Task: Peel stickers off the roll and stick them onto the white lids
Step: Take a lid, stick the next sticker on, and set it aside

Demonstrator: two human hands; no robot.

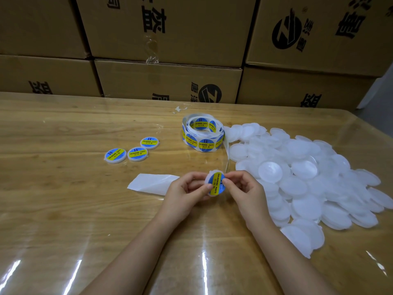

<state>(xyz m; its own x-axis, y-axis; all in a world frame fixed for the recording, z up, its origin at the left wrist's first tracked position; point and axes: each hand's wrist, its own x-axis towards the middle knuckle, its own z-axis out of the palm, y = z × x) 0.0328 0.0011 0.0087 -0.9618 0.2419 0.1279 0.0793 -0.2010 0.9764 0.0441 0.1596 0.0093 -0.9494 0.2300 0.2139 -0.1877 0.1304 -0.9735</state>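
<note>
Both hands hold one white lid (214, 184) with a blue and yellow sticker on it, just above the table. My left hand (187, 188) grips its left edge, thumb on the sticker. My right hand (242, 186) pinches its right side, thumb pressing on the sticker face. The sticker roll (203, 133) stands behind the hands at mid table, and its backing strip trails down toward them. A big heap of bare white lids (308, 179) lies to the right. Three stickered lids (131, 151) sit on the left.
A loose strip of empty white backing paper (153, 184) lies left of my hands. The wooden table (63, 209) has a glossy clear cover. Stacked cardboard boxes (170, 39) wall off the far edge. A small scrap of paper (179, 109) lies behind the roll.
</note>
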